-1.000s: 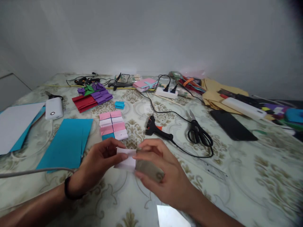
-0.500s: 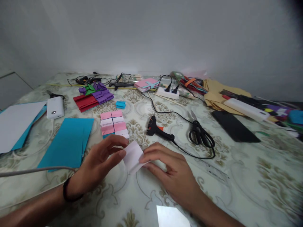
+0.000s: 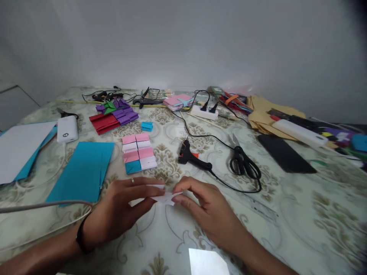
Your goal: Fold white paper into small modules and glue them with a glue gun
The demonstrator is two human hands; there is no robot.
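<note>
A small piece of white paper (image 3: 165, 199), partly folded, is held between both hands above the patterned tablecloth. My left hand (image 3: 126, 208), with a ring and a dark wristband, pinches its left side between thumb and fingers. On the opposite side, my right hand (image 3: 205, 206) grips the edge between thumb and forefinger. Just beyond the left hand lie folded pink, white and blue paper pieces (image 3: 139, 153) in a block. Another white paper sheet (image 3: 208, 261) rests at the near edge, beside the right forearm.
A black glue gun (image 3: 195, 157) and black-handled scissors (image 3: 243, 158) lie ahead and right, with a cord around them. Blue paper sheets (image 3: 82, 172) and a white power bank (image 3: 67, 129) are at left. Further right are a clear ruler (image 3: 258, 208) and a dark phone (image 3: 285, 152).
The white paper has tipped from facing me to nearly flat and edge-on. My left fingers have stretched further over it, and the right hand has shifted slightly.
</note>
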